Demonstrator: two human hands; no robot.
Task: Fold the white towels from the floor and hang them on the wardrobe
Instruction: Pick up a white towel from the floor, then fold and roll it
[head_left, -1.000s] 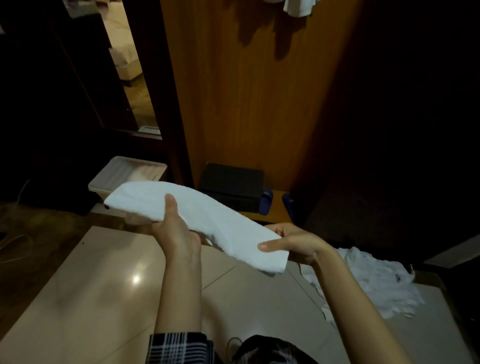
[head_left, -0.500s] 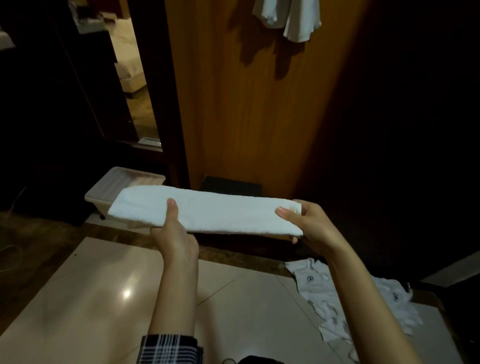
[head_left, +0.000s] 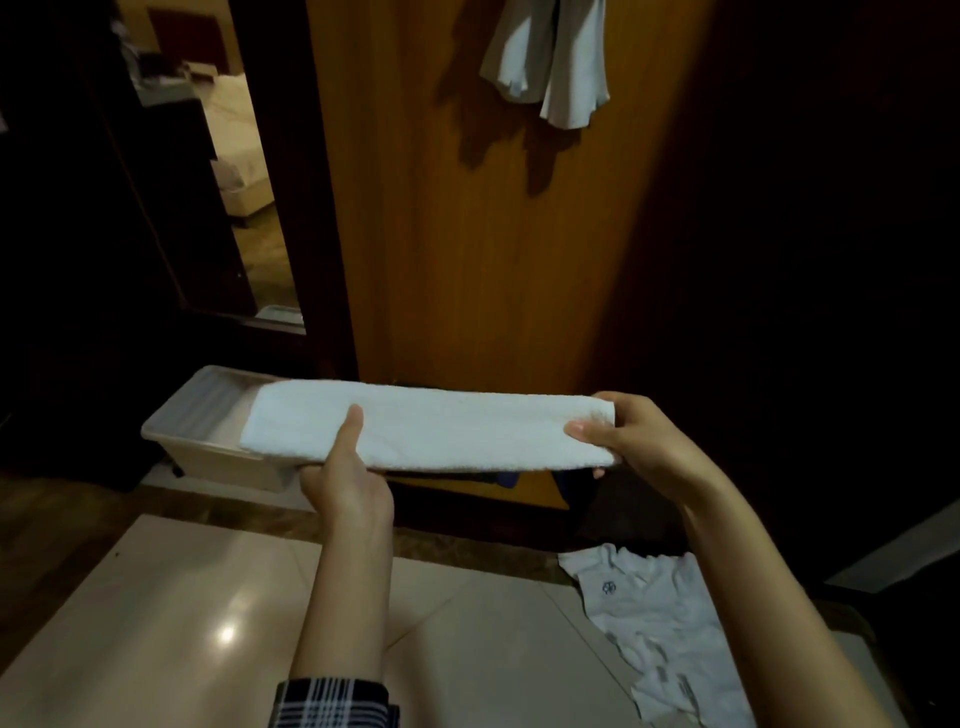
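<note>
The floor (head_left: 156, 623) is made of pale glossy tiles, and one bright spot of light reflects on it at the lower left. Behind it stands a tall orange-brown wooden panel (head_left: 493, 260). To the left of it, a dark door frame (head_left: 280, 182) opens to another room, where a light-coloured bed (head_left: 234, 150) is visible. The right side of the room is very dark.
</note>
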